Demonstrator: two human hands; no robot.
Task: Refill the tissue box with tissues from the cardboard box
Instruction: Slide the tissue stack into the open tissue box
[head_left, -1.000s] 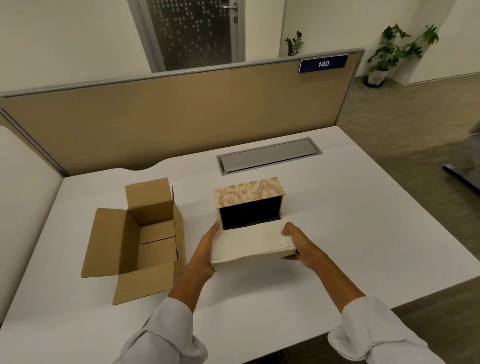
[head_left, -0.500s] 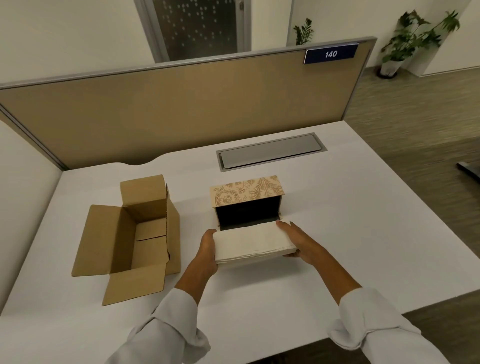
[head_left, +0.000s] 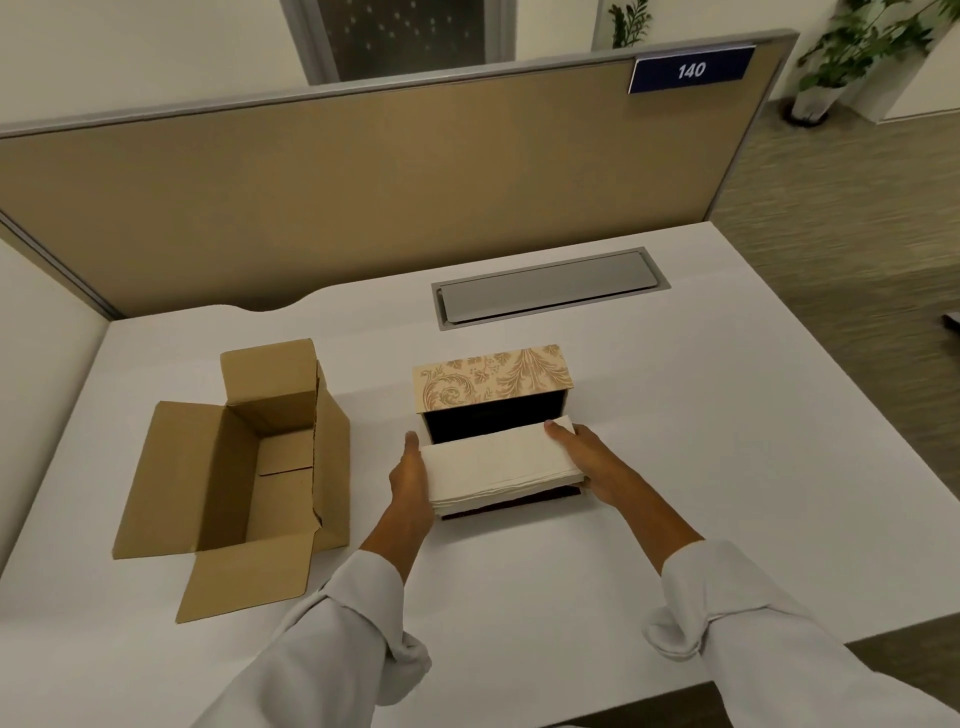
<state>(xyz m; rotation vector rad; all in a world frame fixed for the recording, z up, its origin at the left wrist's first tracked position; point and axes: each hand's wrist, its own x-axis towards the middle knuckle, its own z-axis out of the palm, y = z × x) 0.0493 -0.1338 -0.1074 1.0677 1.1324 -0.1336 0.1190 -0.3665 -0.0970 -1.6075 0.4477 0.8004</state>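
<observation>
Fingers (head_left: 558, 431) of both hands clamp the tissue stack (head_left: 498, 470) at its ends: left hand (head_left: 410, 480), right hand (head_left: 592, 460). Stack sits just above the open tissue box (head_left: 493, 387), not yet seated. Left of them, the cardboard box (head_left: 244, 467) looks emptied. Remaining: lower stack, close lid.

White desk (head_left: 727, 441) before me, tan partition (head_left: 363, 197) behind it, grey cable hatch (head_left: 550, 286), blue number plate (head_left: 691, 70), potted plant (head_left: 831, 57), striped carpet (head_left: 857, 208) to my right.
</observation>
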